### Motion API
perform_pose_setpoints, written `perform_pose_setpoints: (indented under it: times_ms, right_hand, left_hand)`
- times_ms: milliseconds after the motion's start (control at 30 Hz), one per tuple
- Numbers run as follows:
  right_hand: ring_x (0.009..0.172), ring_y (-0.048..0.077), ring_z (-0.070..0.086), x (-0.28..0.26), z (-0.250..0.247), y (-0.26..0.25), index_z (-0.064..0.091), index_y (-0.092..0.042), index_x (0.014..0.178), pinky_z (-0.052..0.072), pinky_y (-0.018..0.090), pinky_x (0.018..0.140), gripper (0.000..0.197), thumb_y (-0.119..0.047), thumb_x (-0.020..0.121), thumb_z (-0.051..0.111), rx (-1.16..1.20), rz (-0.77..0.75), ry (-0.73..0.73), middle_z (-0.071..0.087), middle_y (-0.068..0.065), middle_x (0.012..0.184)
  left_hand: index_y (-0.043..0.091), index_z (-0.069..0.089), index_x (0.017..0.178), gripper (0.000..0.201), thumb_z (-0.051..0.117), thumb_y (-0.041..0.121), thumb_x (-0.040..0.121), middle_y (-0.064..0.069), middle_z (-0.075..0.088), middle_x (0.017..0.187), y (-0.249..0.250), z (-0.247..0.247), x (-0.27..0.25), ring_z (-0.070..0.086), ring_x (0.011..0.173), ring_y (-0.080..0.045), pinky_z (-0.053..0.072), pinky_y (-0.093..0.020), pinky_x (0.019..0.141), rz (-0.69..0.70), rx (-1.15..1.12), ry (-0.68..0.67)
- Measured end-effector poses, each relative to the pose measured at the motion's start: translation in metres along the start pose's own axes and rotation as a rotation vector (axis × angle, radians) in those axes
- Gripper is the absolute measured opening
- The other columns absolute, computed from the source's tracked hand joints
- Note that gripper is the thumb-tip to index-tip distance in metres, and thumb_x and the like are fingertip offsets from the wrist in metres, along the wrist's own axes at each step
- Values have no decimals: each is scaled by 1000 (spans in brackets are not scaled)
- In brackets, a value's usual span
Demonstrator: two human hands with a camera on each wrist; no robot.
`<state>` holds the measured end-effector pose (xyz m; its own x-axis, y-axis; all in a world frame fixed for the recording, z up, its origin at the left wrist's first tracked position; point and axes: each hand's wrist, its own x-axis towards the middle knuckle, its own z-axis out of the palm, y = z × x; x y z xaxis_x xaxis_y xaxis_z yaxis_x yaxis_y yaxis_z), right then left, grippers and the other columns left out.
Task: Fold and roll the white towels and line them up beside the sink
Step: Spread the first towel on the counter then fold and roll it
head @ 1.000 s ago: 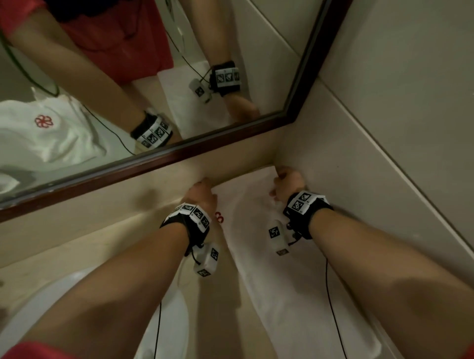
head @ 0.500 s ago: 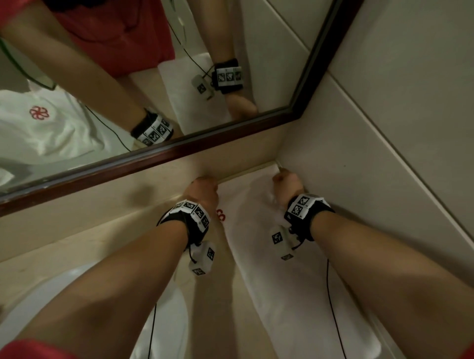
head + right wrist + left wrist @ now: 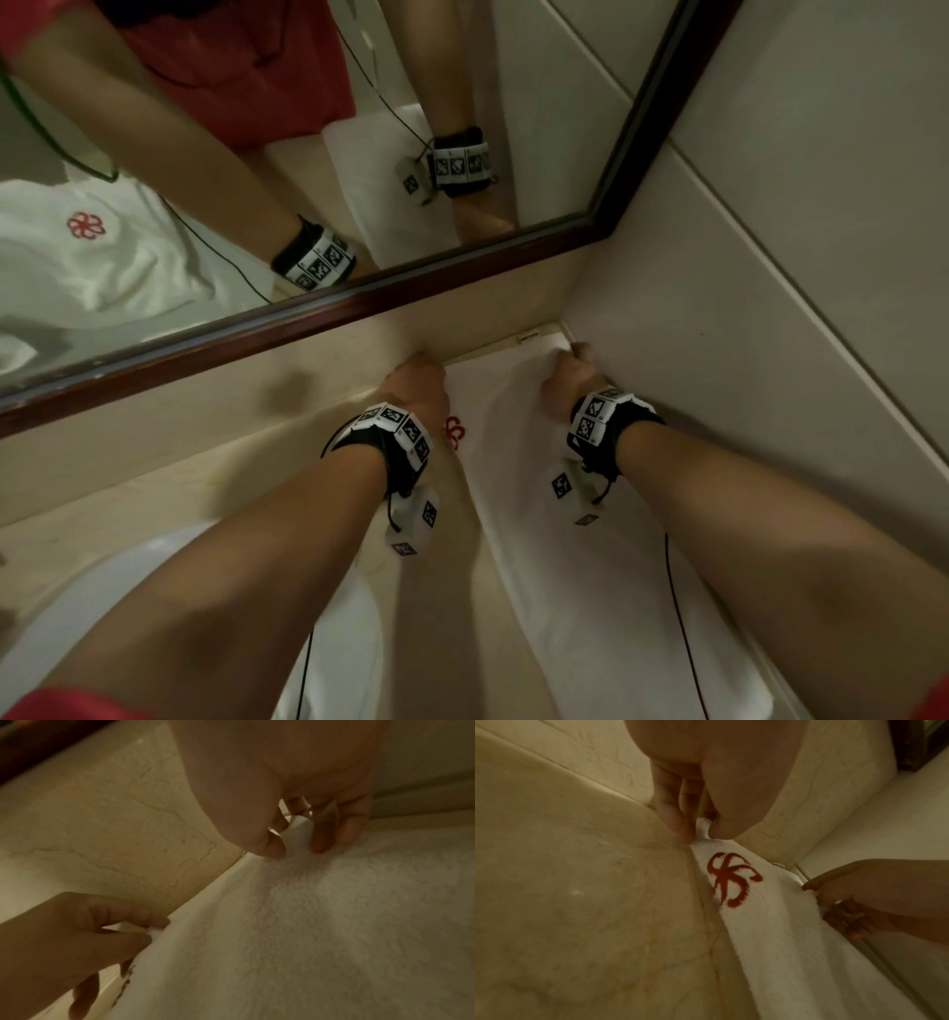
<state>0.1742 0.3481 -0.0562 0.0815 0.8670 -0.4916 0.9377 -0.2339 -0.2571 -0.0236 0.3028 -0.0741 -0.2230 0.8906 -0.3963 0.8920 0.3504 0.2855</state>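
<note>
A bathroom corner: a beige marble bench (image 3: 128, 493) meets a dark wood-framed mirror (image 3: 359, 303) at the far side and a pale wall on the right. 1 white terry towel (image 3: 590, 591) lies flat on the bench along the right wall, a long narrow strip with its long axis running from the near edge to the far corner. Its nap looks soft and looped. 1 red embroidered flower-like emblem (image 3: 731, 878) sits near the far left corner. The left hand (image 3: 416, 385) pinches the far left corner, fingers (image 3: 677, 821) and thumb clamped on the cloth. The right hand (image 3: 570, 380) pinches the far right corner against the wall, thumb and fingers (image 3: 323, 833) closed on the edge. 1 curved white sink (image 3: 354, 642) lies at the near left. The mirror reflects another crumpled white towel (image 3: 102, 257) bearing the same emblem.
</note>
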Motion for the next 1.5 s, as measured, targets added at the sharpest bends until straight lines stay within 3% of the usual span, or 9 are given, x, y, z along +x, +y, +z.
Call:
perform_pose_setpoints:
  times_ms: [167,300,433,633,833,1000,1200,1300,1500]
  right_hand:
    - [142,30,17,11,-1,8,39,-10,138,31,45,112,49,-25,92,38,-116,-53,-136,17,10,151]
    - [128,34,41,5,-4,9,46,-8,134,40,38,102,45,-19,91,52,-33,-132,9,36,16,142]
    - [128,30,43,5,-7,15,53,-10,132,38,33,102,40,-18,93,51,36,-191,30,43,14,142]
    - [130,28,39,-6,-9,16,54,-4,132,33,28,104,38,-19,98,42,-138,-337,-70,45,11,138]
    - [131,27,42,3,1,21,48,-9,137,30,25,106,43,-13,94,48,56,-316,29,37,10,145]
    - [133,24,38,14,9,24,47,-13,138,29,27,109,44,-22,94,45,14,-275,-37,36,5,146]
    - [133,31,35,17,15,22,61,-11,123,22,34,112,34,-24,98,42,150,-288,-71,46,10,140]
    - [130,31,40,24,18,18,52,-11,133,35,31,101,40,-17,93,49,110,-239,16,40,14,143]
    - [132,31,39,22,19,25,41,-21,142,38,38,107,56,-17,88,52,116,-249,-36,28,10,150]
  left_hand:
    - [16,53,126,34,50,15,93,-5,58,126,7,2,-1,61,109,-27,53,-36,85,-62,97,4]
    - [16,52,126,34,54,16,92,-7,60,124,11,1,-1,61,110,-27,51,-36,83,-170,103,12]
    - [16,55,118,29,54,17,90,-8,63,118,7,-1,0,63,105,-28,47,-32,75,-177,44,28]
    - [10,60,112,26,53,28,94,-8,63,114,4,-3,-3,63,101,-27,44,-30,69,-105,140,-24]
    - [8,61,110,22,49,9,91,-11,65,112,2,-7,-4,64,101,-29,47,-31,72,-125,117,13]
    - [8,60,110,23,50,6,89,-11,63,113,1,-10,-7,63,102,-30,51,-34,77,-69,127,24]
    - [7,58,113,25,51,6,90,-11,61,116,3,-5,-7,63,104,-30,52,-35,80,-82,146,8]
    - [4,51,119,29,54,7,91,-11,59,119,7,-1,-7,62,106,-30,51,-37,79,-141,177,-12]
    - [7,45,131,43,59,16,91,-7,46,131,19,-4,-14,54,117,-29,50,-46,86,-179,356,-103]
